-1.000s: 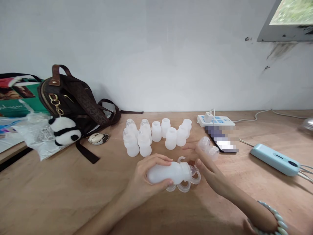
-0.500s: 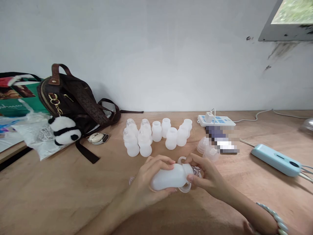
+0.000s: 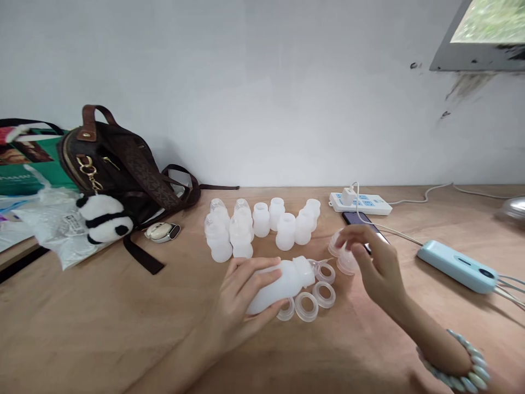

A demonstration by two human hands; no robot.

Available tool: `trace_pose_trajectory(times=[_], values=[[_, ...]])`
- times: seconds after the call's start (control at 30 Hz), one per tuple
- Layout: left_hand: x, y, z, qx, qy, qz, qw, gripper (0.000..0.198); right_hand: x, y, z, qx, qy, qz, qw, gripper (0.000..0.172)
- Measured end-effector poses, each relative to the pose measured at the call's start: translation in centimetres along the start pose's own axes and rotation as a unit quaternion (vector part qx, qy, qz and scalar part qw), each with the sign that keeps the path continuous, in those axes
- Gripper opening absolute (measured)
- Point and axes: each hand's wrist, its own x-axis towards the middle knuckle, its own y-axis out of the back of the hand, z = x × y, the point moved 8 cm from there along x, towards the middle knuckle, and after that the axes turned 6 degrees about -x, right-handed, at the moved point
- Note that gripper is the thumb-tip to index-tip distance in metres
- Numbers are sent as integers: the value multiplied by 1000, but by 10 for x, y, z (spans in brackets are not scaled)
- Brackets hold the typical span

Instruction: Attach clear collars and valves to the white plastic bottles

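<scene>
A frosted white baby bottle (image 3: 275, 284) lies tilted in my left hand (image 3: 241, 298), whose fingers wrap round its body. Its neck points right, with a collar fitted and a clear teat at the tip. Below the neck, several clear collar rings (image 3: 306, 307) lie flat on the table. My right hand (image 3: 375, 260) hovers with bent, parted fingers over the clear dome caps (image 3: 346, 262); I cannot tell whether its fingertips touch one. Behind stand capped bottles (image 3: 221, 246) on the left and open-necked bottles (image 3: 286, 232) to their right.
A dark backpack (image 3: 118, 164) with a panda plush (image 3: 104, 219) sits at the left, near a plastic bag (image 3: 49, 219) and a watch (image 3: 162, 232). At the right are a power strip (image 3: 361, 203), a phone (image 3: 356, 218), a cable and a light-blue device (image 3: 457, 266).
My right hand has let go of the bottle's neck and moved right to the dome caps. The left hand keeps the bottle, its neck now tilted up a little. The rings have come into plain view.
</scene>
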Motion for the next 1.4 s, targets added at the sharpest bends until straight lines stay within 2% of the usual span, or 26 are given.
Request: trace_pose_trajectory(times=[0.03,0.07,0.13,0.2,0.27,0.3,0.37,0.47,0.57,0.63,0.7,0.77,0.87,1.0,1.17,1.27,1.4], values=[[0,1,-1,1,6,10,1000,35,4,9,7,-75,0,36,997,35],[0,2,-1,1,9,18,1000,35,7,12,14,-139,-1,43,989,35],[1,4,-2,0,8,28,1000,35,12,4,29,-220,-9,-6,975,38],[0,3,-2,7,3,23,1000,34,11,-11,44,-250,-31,-87,964,40],[-1,1,-4,20,1,9,1000,35,7,-20,53,-259,-55,-140,954,41],[-1,-1,-4,25,0,1,1000,35,6,-22,55,-260,-63,-148,952,42],[-1,-2,-5,30,1,-7,1000,36,9,-15,52,-256,-68,-119,957,41],[1,1,-7,18,23,9,1000,35,15,7,38,-195,-61,-23,979,36],[2,5,-13,-19,66,28,997,37,17,18,25,-35,-60,21,997,29],[2,5,-18,-53,100,33,993,38,14,10,18,92,-68,-6,993,35],[1,5,-22,-84,127,37,988,37,8,-7,7,188,-72,-65,977,40],[0,3,-23,-115,134,32,984,37,-2,-25,-6,239,-62,-134,960,35],[-1,0,-21,-155,129,21,979,40,-14,-39,-21,278,-37,-185,942,29],[-2,-5,-20,-174,138,2,975,41,-21,-42,-28,277,-29,-210,937,26],[-1,-12,-19,-201,158,-30,966,42,-28,-49,-33,222,3,-254,941,40],[-2,-15,-20,-201,167,-44,964,44,-31,-53,-33,236,14,-237,942,55],[-1,-15,-17,-208,164,-49,963,43,-34,-52,-30,220,25,-182,958,55]])
